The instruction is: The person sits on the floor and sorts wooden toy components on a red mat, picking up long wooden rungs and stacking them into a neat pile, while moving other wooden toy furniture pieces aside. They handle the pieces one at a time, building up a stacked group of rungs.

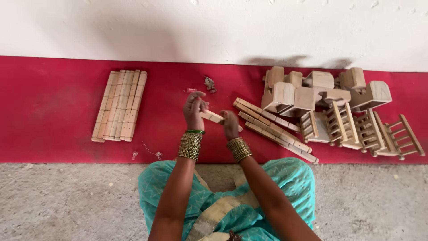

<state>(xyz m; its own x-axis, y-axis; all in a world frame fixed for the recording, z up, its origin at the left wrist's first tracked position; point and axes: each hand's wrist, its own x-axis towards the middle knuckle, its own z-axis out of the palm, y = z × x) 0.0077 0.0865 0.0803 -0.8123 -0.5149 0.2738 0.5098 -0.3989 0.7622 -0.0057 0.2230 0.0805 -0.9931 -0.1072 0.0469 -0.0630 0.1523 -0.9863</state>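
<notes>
I see the wooden stick (215, 117) lying slantwise between both hands, left hand (194, 111) fingers and right hand (230, 124) fingers clamped on its 2 ends.

Your single head camera looks steeply down from above your lap, facing the white wall (214, 27), fairly near the red mat (44, 111) below it.

Both forearms reach forward from the lap and converge over the floor. The left hand (194, 110) is raised slightly, fingers curled and pinched closed. The right hand (230, 125) sits just beside it, lower, fingers also curled shut, knuckles up.
</notes>
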